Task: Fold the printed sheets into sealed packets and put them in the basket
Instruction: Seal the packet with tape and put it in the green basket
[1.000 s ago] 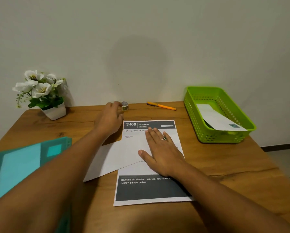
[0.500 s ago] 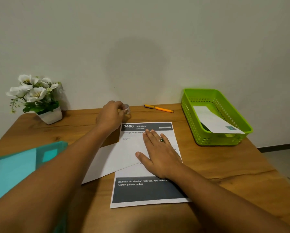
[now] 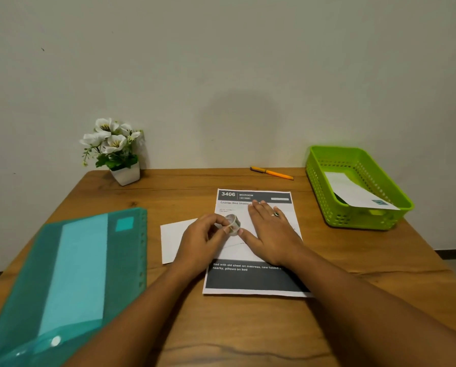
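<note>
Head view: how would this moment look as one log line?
left hand: holds tape roll | right hand: flat on folded sheet | basket: one packet inside

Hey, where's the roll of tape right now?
In the middle of the head view, the tape roll is pinched in the left hand, over the folded sheet, just left of the flat right hand.

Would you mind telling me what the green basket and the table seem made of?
The basket looks like glossy moulded plastic: uniform bright green, perforated walls. The table looks like wood or wood-look laminate, matte, showing grain and knots.
</note>
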Action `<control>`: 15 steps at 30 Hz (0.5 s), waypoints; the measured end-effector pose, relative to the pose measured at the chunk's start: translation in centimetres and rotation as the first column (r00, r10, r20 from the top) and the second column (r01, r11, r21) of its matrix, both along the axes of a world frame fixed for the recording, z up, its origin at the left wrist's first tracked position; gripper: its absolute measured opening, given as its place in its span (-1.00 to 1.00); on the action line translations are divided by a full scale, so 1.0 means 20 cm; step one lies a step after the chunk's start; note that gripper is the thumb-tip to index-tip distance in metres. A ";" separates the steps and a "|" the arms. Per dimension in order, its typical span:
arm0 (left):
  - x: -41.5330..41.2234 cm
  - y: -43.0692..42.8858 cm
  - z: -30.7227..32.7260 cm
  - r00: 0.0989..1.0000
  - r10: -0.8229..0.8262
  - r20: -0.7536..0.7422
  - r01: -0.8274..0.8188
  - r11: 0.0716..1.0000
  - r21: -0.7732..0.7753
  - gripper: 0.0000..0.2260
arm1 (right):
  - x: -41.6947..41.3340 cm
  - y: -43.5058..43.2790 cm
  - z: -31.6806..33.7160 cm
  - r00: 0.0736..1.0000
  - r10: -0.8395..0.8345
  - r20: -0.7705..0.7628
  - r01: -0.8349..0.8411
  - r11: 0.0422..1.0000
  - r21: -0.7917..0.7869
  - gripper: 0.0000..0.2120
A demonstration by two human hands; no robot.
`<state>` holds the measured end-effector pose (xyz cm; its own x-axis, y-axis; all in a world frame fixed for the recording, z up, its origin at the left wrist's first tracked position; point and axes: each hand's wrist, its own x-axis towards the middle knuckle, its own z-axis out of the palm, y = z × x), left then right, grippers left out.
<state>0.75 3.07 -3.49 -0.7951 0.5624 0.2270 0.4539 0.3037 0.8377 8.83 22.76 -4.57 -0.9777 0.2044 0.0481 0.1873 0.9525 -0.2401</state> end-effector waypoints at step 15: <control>0.00 0.00 -0.02 0.998 0.011 -0.055 -0.011 1.000 -0.009 -0.86 | 0.03 -0.12 0.08 0.958 -0.016 -0.287 -0.050 0.974 -0.221 -0.83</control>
<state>0.85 3.11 -3.95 -0.7878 0.5562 0.2647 0.4955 0.3169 0.8087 9.49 20.40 -2.96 -0.9329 0.2258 0.2804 0.0641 0.8706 -0.4878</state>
